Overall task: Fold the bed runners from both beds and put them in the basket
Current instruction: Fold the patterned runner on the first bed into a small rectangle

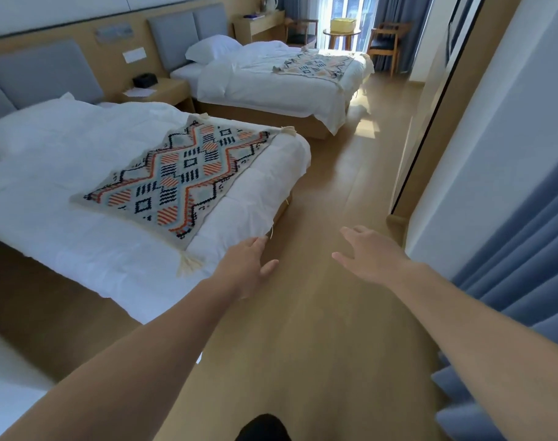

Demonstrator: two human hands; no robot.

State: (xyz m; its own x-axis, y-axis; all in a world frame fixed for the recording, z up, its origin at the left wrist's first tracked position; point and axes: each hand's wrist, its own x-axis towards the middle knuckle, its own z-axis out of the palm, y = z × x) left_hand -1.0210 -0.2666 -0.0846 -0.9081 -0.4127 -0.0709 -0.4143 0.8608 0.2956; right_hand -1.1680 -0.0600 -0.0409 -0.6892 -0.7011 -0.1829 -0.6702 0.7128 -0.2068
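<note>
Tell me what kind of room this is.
Most likely a twin hotel room. Two matching beds, the near bed and far bed, each carry a patterned runner, share a nightstand, and there is a desk with a kettle by the window.

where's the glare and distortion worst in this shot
Head view: daylight from the window glares on the floor beside the far bed. Head view: wide-angle bending curves the wall edge and the near bed. Head view: both the left hand and the right hand look slightly soft.
</note>
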